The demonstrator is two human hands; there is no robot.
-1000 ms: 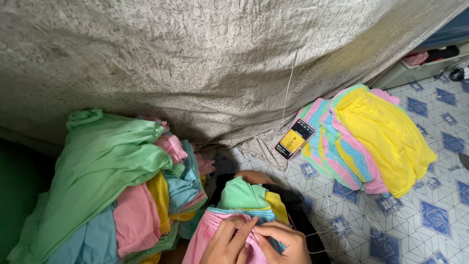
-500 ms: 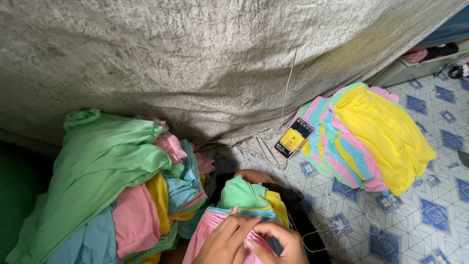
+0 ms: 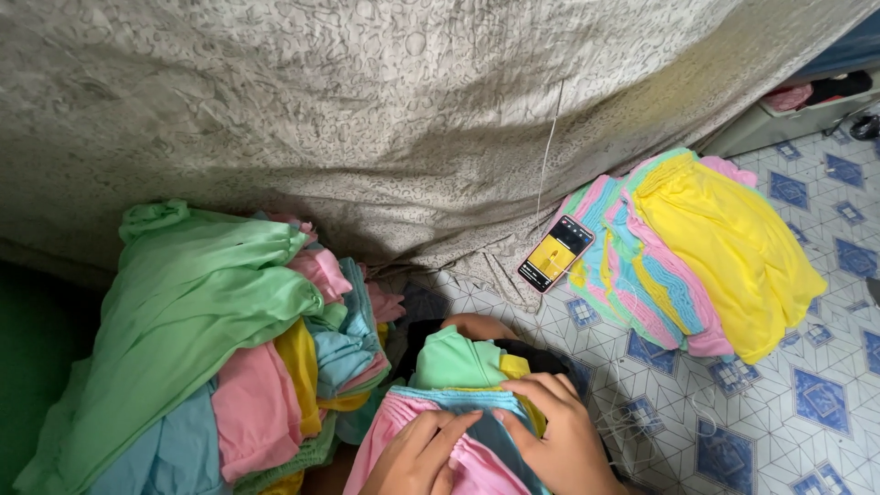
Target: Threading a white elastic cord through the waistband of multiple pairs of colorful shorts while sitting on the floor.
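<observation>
Pressing my left hand (image 3: 417,454) and right hand (image 3: 559,435) flat, fingers loosely spread and gripping nothing, onto the pink gathered-waist cloth garment (image 3: 467,463) in my lap, I am judging the work midway: a neat pastel stack (image 3: 697,247) is lying at the tiled floor's (image 3: 779,403) right edge, a loose heap (image 3: 202,348) waiting left.

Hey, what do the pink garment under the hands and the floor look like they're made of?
Pink garment: soft, matte knit fabric, likely cotton or a blend; it bunches into fine gathers at the band under the left hand and right hand. Floor: probably glazed ceramic tile, with a faint sheen, grout lines and a repeating blue pattern.
</observation>
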